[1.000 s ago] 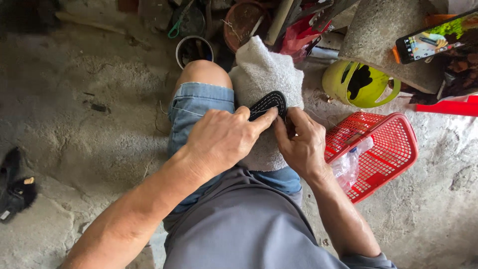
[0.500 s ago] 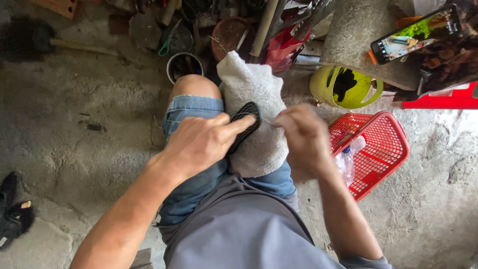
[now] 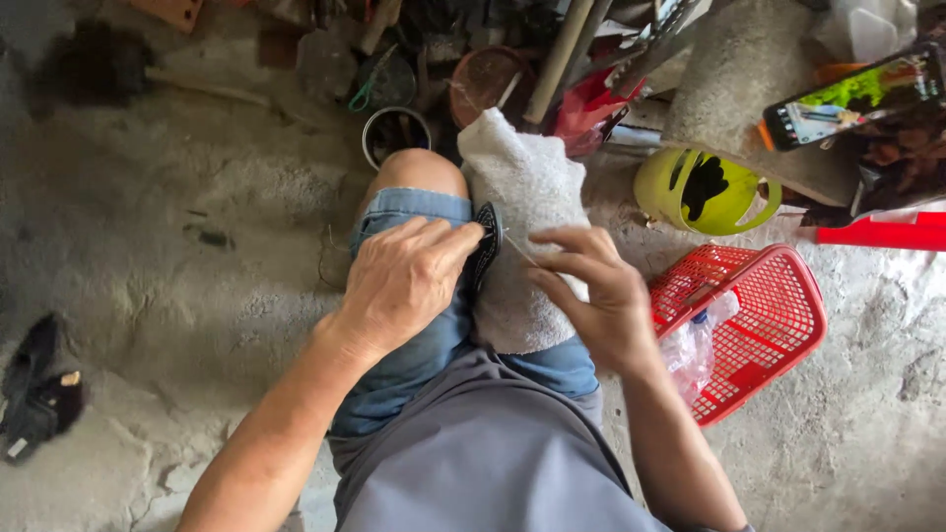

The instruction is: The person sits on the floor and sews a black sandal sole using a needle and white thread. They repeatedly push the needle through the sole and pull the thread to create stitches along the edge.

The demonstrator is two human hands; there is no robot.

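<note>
Black sole piece (image 3: 485, 246), flat earlier, now stands edge-on in left hand (image 3: 404, 281); right hand (image 3: 591, 296) pinches thread (image 3: 520, 248).

Rough concrete floor (image 3: 177, 256) carries it all: red basket (image 3: 778, 305) at three o'clock, yellow-green helmet (image 3: 705, 192) at two, metal can (image 3: 394, 133) at twelve, dark rag (image 3: 34, 394) at eight.

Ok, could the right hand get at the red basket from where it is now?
Probably yes. The right hand is pinching a thin needle or thread by the black shoe piece, and the red basket sits just beside that forearm with nothing between.
</note>
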